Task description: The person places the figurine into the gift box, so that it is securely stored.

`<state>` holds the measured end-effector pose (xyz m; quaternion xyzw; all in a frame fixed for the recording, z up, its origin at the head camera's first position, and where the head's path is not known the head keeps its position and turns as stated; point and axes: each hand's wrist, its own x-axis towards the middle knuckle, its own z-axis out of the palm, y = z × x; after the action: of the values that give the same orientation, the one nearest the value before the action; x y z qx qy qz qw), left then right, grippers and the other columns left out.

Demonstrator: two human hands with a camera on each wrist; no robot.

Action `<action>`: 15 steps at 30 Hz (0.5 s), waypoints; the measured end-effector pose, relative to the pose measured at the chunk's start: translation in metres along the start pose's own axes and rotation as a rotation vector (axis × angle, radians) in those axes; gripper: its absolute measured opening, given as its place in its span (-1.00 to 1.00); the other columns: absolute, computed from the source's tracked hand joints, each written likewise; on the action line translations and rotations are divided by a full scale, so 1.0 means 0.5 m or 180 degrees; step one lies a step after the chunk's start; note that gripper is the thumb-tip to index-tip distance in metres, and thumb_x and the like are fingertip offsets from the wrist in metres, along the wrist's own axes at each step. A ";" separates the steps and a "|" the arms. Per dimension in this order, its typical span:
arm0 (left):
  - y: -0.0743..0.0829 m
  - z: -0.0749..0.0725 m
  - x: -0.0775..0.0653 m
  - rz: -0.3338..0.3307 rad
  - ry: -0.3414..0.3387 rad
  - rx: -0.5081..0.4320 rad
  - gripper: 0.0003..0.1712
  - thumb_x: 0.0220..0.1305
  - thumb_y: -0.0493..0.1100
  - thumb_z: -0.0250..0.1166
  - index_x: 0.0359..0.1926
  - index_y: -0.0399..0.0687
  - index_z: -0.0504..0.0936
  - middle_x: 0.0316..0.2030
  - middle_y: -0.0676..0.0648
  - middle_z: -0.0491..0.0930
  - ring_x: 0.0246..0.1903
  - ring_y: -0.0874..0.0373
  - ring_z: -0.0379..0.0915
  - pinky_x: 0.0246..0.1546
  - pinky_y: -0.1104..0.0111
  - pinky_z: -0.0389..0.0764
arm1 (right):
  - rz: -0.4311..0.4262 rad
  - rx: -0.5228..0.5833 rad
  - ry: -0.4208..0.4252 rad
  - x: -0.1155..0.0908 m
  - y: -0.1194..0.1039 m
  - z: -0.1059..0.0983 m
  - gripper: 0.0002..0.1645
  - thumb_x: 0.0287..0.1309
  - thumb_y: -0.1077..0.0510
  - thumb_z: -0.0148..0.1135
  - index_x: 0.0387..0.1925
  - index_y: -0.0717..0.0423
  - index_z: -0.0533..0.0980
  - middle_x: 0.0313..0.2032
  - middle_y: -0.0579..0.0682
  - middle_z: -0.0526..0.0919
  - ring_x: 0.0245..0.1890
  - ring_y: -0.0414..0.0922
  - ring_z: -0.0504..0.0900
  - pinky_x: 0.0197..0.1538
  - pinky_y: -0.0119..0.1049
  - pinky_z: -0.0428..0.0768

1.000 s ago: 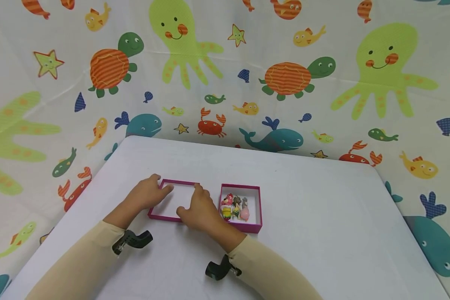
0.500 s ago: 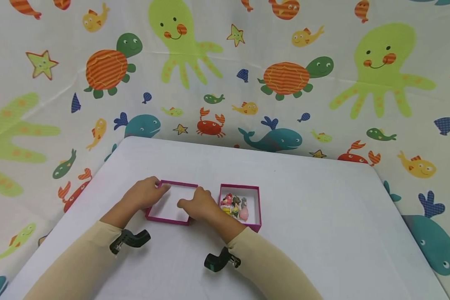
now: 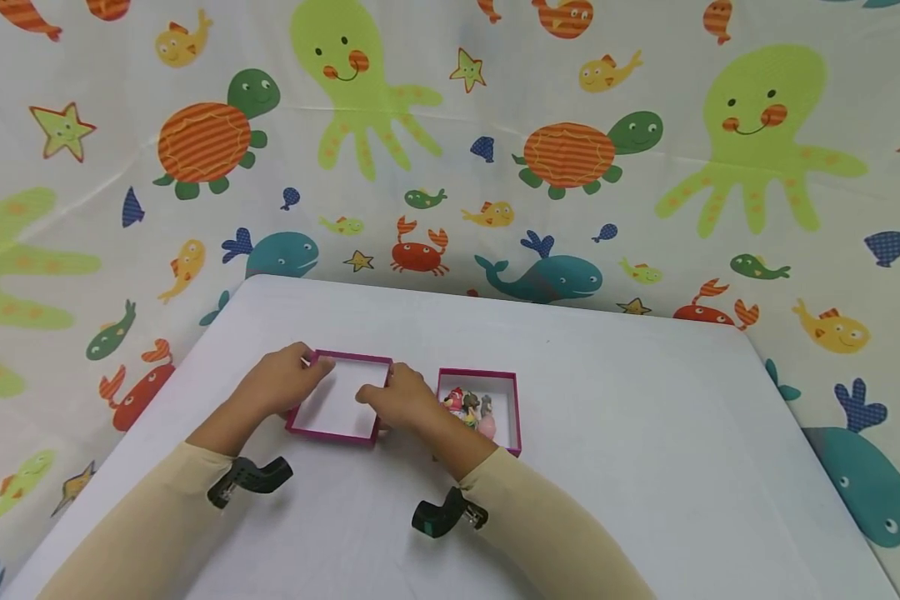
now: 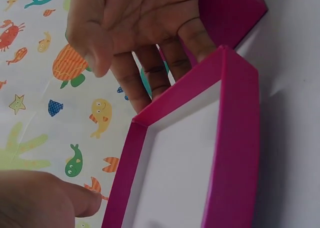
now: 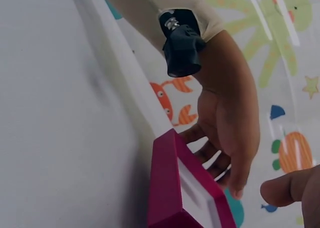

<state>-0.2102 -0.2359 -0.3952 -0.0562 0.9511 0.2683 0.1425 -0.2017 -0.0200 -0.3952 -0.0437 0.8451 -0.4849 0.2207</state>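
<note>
A shallow magenta box lid [image 3: 341, 400] with a white inside lies hollow side up between both hands. My left hand [image 3: 281, 382] holds its left side, fingers on the outer wall and thumb above the rim. Along the right side, my right hand [image 3: 403, 402] grips the lid in the same way. The left wrist view shows the right hand's fingers bent behind the lid wall [image 4: 237, 138], its thumb apart from it. In the right wrist view the left hand's fingers meet the outside of the lid [image 5: 165, 183]. Some fingertips are hidden.
To the right stands a matching magenta box [image 3: 518, 408] holding small toy figures [image 3: 468, 406], partly covered by the right forearm. Beneath everything is a white table [image 3: 645, 433]. A curtain printed with sea animals [image 3: 570, 154] hangs behind it.
The right hand has shifted along the lid's right side, uncovering its near right corner. The lid has moved slightly left and its near edge rose a little. The toy box stays put.
</note>
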 end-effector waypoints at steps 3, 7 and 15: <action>0.005 -0.004 -0.003 0.0010 0.0043 -0.0063 -0.20 0.49 0.23 0.14 0.30 -0.43 0.34 0.05 -0.46 0.52 -0.38 -0.05 0.62 -0.52 0.21 0.72 | -0.0015 0.0099 0.0032 -0.003 -0.005 -0.006 -0.17 0.23 -0.07 0.37 0.35 0.32 0.33 0.12 0.15 0.57 -0.02 0.02 0.57 0.19 0.07 0.57; 0.012 -0.012 -0.008 0.0002 0.0085 -0.0190 -0.18 0.50 0.25 0.11 0.33 -0.44 0.31 0.07 -0.46 0.51 -0.31 -0.09 0.64 -0.52 0.23 0.72 | -0.0051 0.0131 0.0095 -0.006 -0.008 -0.012 -0.12 0.23 -0.07 0.37 0.42 0.28 0.29 0.19 0.16 0.54 0.06 0.04 0.56 0.22 0.08 0.55; 0.018 -0.024 -0.022 -0.0043 0.0165 -0.0529 -0.14 0.54 0.31 -0.01 0.35 -0.43 0.27 0.02 -0.41 0.50 -0.23 -0.13 0.62 -0.46 0.23 0.74 | -0.0050 0.0354 0.0201 -0.010 -0.011 -0.020 -0.11 0.22 0.00 0.38 0.49 0.15 0.26 0.18 0.06 0.52 0.09 0.00 0.56 0.18 -0.04 0.60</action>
<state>-0.2041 -0.2343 -0.3779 -0.0812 0.9285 0.3438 0.1145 -0.2023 -0.0137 -0.3845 -0.0226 0.8230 -0.5340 0.1922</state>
